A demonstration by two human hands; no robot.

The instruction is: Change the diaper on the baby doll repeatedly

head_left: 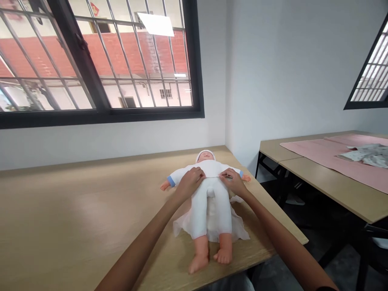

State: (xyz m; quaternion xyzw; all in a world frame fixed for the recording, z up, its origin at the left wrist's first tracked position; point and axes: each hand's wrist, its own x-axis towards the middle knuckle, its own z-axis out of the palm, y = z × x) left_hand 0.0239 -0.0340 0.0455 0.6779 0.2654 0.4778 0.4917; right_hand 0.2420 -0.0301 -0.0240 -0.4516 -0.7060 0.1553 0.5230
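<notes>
A baby doll (199, 262) lies on its back on the wooden table (85, 218), feet toward me and arms spread. It wears a white cap, white pants (199, 212) and a white top (209, 167) with blue cuffs. My left hand (191, 182) pinches the top's lower edge at one side of the doll's waist. At the other side, my right hand (233, 182) has its fingers closed on the same edge. A thin, crumpled white cloth (241, 229) spreads out beneath the doll's legs.
A second table (327, 184) stands to the right, with a pink mat (306, 147) and a heap of greyish cloth (368, 155) on it. Behind my table are a white wall and a barred window (145, 113). The table's right edge runs close beside the doll.
</notes>
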